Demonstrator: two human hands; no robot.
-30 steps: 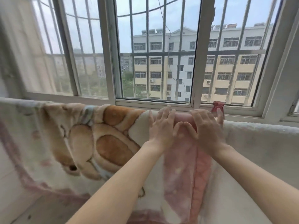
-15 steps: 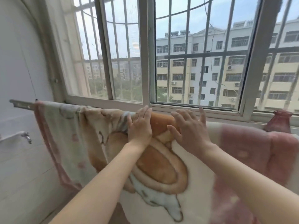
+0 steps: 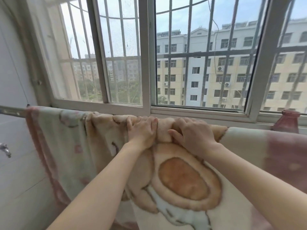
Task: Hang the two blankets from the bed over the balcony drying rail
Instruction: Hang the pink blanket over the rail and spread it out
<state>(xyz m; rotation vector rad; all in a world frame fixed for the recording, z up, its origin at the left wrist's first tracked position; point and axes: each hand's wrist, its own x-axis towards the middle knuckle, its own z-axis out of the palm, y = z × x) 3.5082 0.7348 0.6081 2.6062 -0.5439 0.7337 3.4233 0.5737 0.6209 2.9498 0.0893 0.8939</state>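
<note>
**Drying rail**: only the L end showed; the rest lay hidden under the blanket, itself cut off by the bottom & R edges. Whether the pink stretch at far R was a 2nd blanket couldn't be told. **Right hand**: curled over a bunched fold w/ fingertips hidden behind it; both forearms ran out at the bottom edge. **Red bottle**: base hidden behind the blanket; **tap**: blurred, cut by the L edge.
</note>
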